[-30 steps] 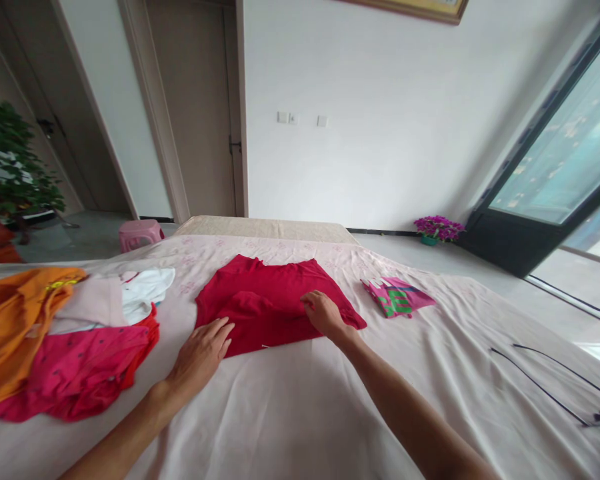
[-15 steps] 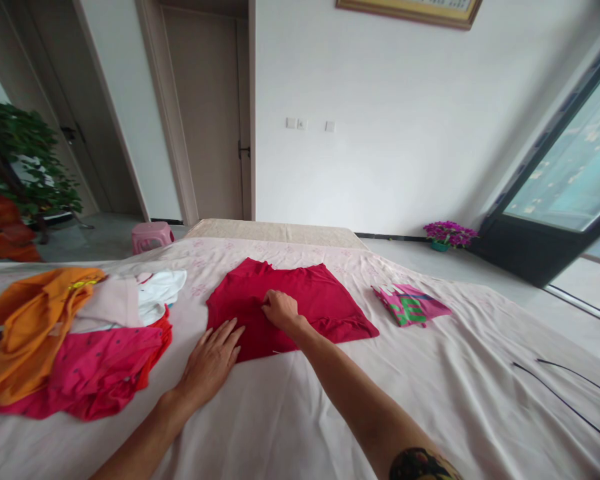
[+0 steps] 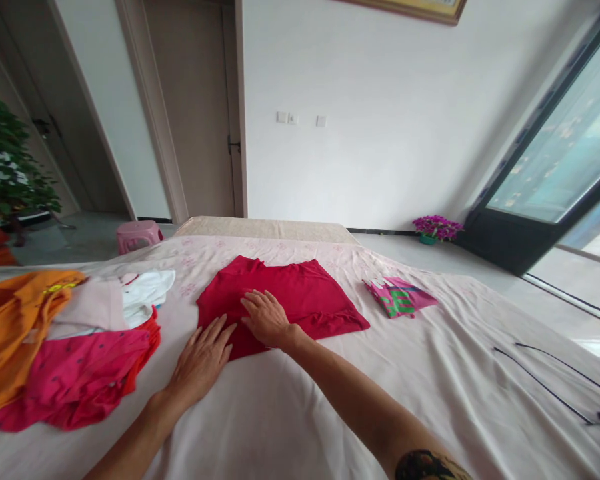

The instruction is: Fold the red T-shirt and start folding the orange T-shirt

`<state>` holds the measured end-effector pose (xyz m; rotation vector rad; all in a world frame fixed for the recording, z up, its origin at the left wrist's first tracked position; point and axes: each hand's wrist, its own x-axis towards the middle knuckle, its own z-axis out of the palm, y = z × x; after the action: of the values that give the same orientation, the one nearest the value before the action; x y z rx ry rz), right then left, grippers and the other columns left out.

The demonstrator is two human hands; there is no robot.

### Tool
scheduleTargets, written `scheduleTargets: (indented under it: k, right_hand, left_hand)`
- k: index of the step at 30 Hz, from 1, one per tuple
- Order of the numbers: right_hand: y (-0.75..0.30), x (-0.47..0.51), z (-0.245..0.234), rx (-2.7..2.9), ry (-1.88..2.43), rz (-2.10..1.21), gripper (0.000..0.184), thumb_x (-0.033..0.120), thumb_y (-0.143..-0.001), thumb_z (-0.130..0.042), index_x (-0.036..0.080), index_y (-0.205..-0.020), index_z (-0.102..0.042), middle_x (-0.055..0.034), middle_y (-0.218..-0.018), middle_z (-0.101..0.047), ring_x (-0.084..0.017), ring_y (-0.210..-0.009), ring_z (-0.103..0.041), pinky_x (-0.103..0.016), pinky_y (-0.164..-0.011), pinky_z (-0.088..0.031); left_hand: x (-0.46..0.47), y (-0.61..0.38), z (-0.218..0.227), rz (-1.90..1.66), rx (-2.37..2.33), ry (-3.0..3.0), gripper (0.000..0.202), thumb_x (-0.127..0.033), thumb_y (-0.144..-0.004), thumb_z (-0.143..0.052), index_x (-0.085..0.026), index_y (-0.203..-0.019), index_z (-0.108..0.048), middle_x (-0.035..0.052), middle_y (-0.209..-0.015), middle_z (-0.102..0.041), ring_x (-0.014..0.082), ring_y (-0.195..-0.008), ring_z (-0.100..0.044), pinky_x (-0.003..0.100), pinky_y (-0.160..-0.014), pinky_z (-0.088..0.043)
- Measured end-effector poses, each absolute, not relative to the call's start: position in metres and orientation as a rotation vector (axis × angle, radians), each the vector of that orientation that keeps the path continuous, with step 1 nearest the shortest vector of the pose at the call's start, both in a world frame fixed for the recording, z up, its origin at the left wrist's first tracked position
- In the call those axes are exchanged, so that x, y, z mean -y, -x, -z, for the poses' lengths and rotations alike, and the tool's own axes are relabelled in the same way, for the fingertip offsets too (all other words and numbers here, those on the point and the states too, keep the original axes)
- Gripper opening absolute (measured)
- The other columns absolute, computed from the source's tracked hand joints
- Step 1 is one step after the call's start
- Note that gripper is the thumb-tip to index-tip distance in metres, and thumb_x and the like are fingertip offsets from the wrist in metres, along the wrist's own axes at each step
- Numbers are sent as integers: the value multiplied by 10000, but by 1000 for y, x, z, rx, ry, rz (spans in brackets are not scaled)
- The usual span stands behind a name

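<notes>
Head view, left hand (image 3: 200, 360) and right hand (image 3: 265, 319) spread flat on red garment (image 3: 300, 300)

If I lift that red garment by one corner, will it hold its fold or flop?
Likely flops: the red garment lies thin and limp on the bed sheet. It looks light. Pushed, it may bunch rather than slide; the right hand lies flat on it, the left hand at its near edge.
</notes>
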<state>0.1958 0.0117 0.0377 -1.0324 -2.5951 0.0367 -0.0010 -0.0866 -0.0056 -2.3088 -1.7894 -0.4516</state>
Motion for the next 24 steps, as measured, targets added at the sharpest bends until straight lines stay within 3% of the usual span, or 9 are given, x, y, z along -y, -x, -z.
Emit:
scheduleTargets:
  k: [5, 11, 15, 18, 21, 24]
  right_hand:
    - [-223, -26, -22, 2668, 1216, -129, 617, 536, -1022, -307, 193, -1532, -353, -74, -1605, -317, -252, -1487, -230, -480, -1227, -101]
    - [-287, -45, -37, 2497, 1539, 23, 574, 498, -1010, -386, 199, -1499, -417, -99, -1569, -382, -283, -1488, -221, -511, -1216, -71]
    - [-339, -29, -50, 2296, 1545, 38, 461, 330, -974, -478, 204, -1416, -519, -108, -1439, -533, -260, -1345, -443, -429, -1145, -286]
    - [-376, -2, -59, 2298, 1400, -40, 489, 132, -844, -528, 217, -1322, -596, -82, -1276, -634, -222, -1175, -565, -353, -1023, -414]
    - [-407, 29, -63, 2415, 1261, -113, 526, 25, -717, -492, 240, -1161, -675, -47, -1114, -676, -198, -1053, -599, -309, -921, -455]
    - [-426, 48, -60, 2568, 1229, -79, 469, 12, -696, -493, 240, -1059, -684, -43, -1055, -673, -202, -1011, -587, -310, -889, -441]
  left_hand:
    - [88, 1, 3, 472, 1837, 2290, 475, -325, -962, -400, -281, -1418, -527, 92, -1551, -439, 270, -1407, -430, 488, -1135, -332]
    - [88, 2, 4, 496, 1851, 2283, 469, -341, -956, -433, -299, -1415, -520, 79, -1535, -465, 256, -1394, -444, 472, -1143, -334]
    - [88, 8, 4, 662, 1762, 2306, 439, -383, -958, -464, -233, -1357, -569, 113, -1475, -521, 257, -1357, -479, 453, -1119, -393]
    - [94, 16, -4, 752, 1608, 2386, 382, -396, -930, -539, -232, -1266, -621, 91, -1361, -605, 255, -1318, -503, 443, -1104, -415]
    - [108, 27, -15, 685, 1501, 2538, 295, -302, -899, -595, -264, -1187, -646, 53, -1211, -660, 222, -1177, -580, 389, -1022, -462]
    - [120, 37, -22, 560, 1489, 2595, 384, -112, -857, -558, -289, -1188, -638, 30, -1139, -670, 201, -1075, -609, 361, -944, -472]
